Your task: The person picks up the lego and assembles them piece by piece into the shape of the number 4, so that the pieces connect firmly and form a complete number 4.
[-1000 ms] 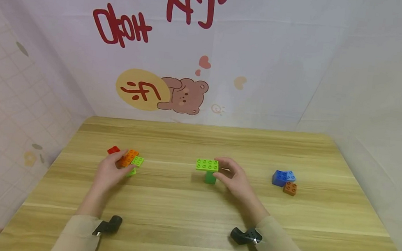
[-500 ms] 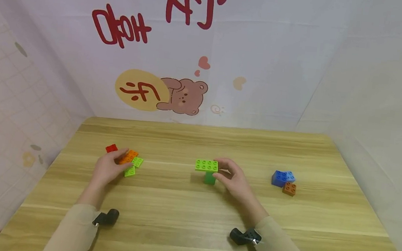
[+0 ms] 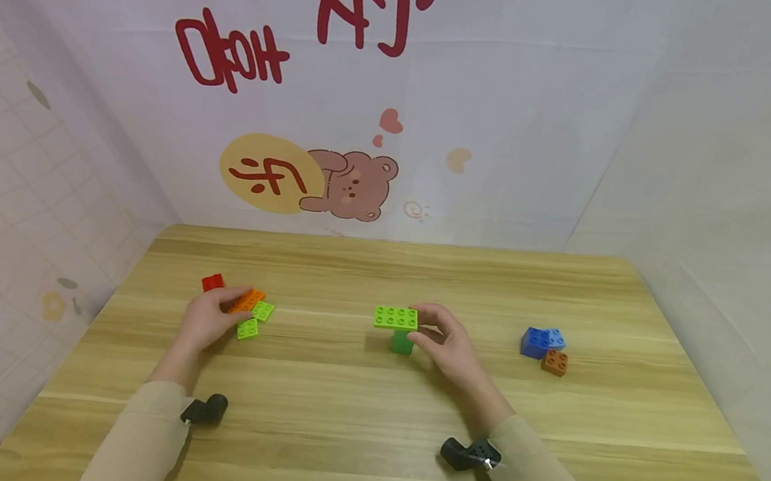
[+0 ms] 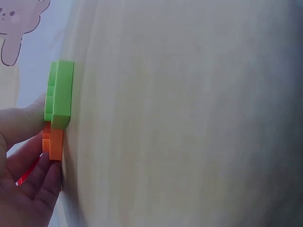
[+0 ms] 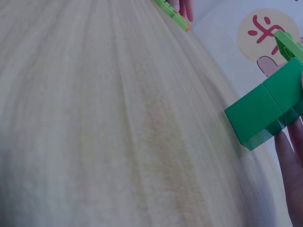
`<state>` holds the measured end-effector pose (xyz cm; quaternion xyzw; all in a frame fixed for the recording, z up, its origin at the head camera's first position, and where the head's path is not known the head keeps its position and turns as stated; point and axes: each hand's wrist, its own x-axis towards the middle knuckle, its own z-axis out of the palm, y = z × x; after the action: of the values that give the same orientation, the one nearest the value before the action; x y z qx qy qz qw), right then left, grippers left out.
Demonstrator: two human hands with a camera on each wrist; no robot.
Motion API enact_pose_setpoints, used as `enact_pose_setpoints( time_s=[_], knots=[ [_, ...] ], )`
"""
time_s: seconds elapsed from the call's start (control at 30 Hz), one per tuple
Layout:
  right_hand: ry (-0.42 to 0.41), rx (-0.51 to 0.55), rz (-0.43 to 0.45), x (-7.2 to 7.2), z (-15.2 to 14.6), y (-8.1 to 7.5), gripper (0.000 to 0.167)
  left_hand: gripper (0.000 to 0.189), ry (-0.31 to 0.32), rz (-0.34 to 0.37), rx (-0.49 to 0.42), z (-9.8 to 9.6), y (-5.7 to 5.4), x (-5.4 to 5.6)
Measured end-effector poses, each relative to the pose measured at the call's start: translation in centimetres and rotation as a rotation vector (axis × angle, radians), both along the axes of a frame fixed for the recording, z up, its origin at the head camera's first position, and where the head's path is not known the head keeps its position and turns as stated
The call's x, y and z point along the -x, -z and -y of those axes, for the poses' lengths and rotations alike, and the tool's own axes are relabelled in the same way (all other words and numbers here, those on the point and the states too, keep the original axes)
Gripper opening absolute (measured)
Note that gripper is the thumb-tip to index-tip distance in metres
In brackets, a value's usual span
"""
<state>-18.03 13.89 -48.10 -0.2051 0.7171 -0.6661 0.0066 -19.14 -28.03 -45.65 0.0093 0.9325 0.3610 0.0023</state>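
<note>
In the head view, my left hand (image 3: 208,319) is at the loose bricks on the left, with thumb and index finger about an orange brick (image 3: 249,300). Two small lime bricks (image 3: 263,311) lie against it, and a red brick (image 3: 212,282) sits just beyond my knuckles. My right hand (image 3: 450,345) grips a stack near the middle from its right side. Two dark green blocks (image 5: 265,104) form that upright stack. A long lime brick (image 3: 396,318) tops it and juts out to the left. The left wrist view shows the orange brick (image 4: 56,144) beside a lime one (image 4: 62,94).
To the right lie a dark blue block (image 3: 535,342), a light blue brick (image 3: 556,338) and a brown brick (image 3: 555,362), close together. The wooden table (image 3: 336,425) meets a printed cloth backdrop (image 3: 512,128) at the back and sides.
My left hand has shifted slightly left and toward me, baring more of the nearer lime brick. The red brick has moved a little up and left. My right hand and its stack stay put.
</note>
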Motion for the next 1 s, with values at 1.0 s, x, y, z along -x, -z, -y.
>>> enact_pose_setpoints(
  time_s=[1.0],
  knots=[
    [-0.005,-0.027,-0.017,-1.2,0.3,-2.4,0.038,0.049,-0.079,-0.010,-0.050,0.3,-0.4,-0.8]
  ],
)
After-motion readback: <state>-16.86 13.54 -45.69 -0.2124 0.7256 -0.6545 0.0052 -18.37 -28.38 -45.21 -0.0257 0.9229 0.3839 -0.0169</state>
